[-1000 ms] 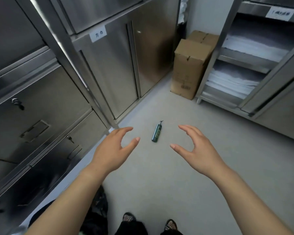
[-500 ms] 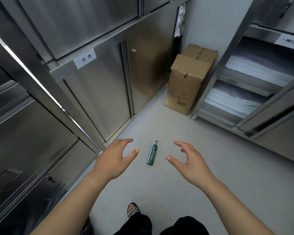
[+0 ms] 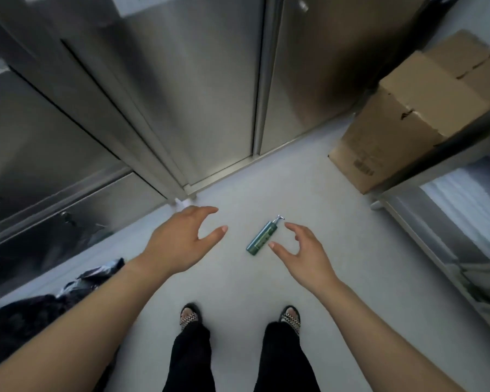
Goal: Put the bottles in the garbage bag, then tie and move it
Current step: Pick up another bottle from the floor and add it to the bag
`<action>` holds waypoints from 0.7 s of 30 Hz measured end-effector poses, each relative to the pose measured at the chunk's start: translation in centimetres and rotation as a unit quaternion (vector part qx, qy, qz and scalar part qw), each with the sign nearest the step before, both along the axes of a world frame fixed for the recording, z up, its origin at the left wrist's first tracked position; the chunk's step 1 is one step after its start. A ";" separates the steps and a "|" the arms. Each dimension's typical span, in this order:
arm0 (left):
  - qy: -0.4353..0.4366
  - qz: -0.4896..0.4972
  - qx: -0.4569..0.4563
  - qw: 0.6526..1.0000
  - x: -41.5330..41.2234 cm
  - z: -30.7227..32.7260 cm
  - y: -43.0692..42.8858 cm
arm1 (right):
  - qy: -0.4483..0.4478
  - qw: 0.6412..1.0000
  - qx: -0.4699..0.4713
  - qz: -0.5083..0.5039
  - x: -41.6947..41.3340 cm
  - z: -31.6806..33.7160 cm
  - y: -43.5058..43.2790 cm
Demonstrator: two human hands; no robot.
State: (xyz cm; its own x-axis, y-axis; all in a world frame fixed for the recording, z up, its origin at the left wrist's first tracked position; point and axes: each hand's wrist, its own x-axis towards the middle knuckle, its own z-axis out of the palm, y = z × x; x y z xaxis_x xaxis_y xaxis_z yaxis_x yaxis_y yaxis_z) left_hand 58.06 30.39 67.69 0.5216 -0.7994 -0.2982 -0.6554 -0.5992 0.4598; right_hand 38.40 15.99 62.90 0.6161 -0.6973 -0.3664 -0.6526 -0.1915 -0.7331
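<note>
Soft, even light; the cabinet doors (image 3: 198,94) beyond the left hand (image 3: 178,244) show dull glare and motion blur; straight edges bow outward.

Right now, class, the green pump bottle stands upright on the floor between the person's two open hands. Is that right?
No. The head view shows the green pump bottle lying on its side on the floor, not upright. It is between the open left hand and right hand.
</note>
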 end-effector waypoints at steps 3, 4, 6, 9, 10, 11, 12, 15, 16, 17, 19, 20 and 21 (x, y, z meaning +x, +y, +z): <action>0.020 0.050 0.014 0.998 -1.4 -4.3 -1.7 | 0.038 0.997 -0.008 0.062 -0.1 -4.5 -3.1; 0.026 0.065 0.017 0.997 -1.6 -5.9 -2.1 | 0.047 0.996 -0.017 0.071 -0.3 -6.1 -3.9; 0.038 0.098 0.024 0.994 -1.5 -9.6 -2.8 | 0.060 0.994 -0.030 0.081 -0.1 -9.7 -5.2; 0.037 0.116 0.037 0.992 0.2 -17.1 -3.7 | 0.062 0.996 -0.019 0.062 1.6 -17.2 -6.3; 0.040 0.114 0.048 0.992 0.7 -20.5 -3.9 | 0.066 0.997 -0.001 0.043 2.0 -20.6 -6.4; 0.046 0.110 0.063 0.991 0.9 -24.1 -4.0 | 0.075 0.997 0.021 0.020 2.3 -24.2 -6.3; 0.052 0.107 0.078 0.990 0.8 -27.9 -4.0 | 0.087 0.995 0.043 -0.003 2.5 -27.9 -6.2; 0.061 0.124 0.090 0.986 0.6 -39.6 -3.8 | 0.113 0.989 0.079 -0.045 3.9 -39.4 -5.8; 0.062 0.131 0.086 0.986 0.7 -43.5 -3.8 | 0.115 0.989 0.079 -0.052 4.7 -43.1 -5.8; 0.062 0.136 0.083 0.985 0.7 -47.2 -3.8 | 0.117 0.988 0.077 -0.059 5.5 -46.6 -5.8; 0.059 0.146 0.080 0.984 0.9 -54.5 -3.6 | 0.122 0.988 0.068 -0.073 6.9 -53.3 -5.9; 0.058 0.152 0.080 0.983 0.8 -58.0 -3.3 | 0.126 0.987 0.060 -0.078 7.5 -56.4 -6.0; 0.056 0.153 0.082 0.983 0.5 -61.5 -3.0 | 0.130 0.986 0.049 -0.086 7.8 -59.4 -6.2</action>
State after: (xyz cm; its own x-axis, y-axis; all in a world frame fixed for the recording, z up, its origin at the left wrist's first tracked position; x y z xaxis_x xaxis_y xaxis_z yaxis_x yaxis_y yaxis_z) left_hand 58.60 27.37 6.15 0.6867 -0.5471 -0.4786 -0.3844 -0.8321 0.3997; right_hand 46.23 9.83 3.50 0.3672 -0.7369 -0.5676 -0.8379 0.0030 -0.5459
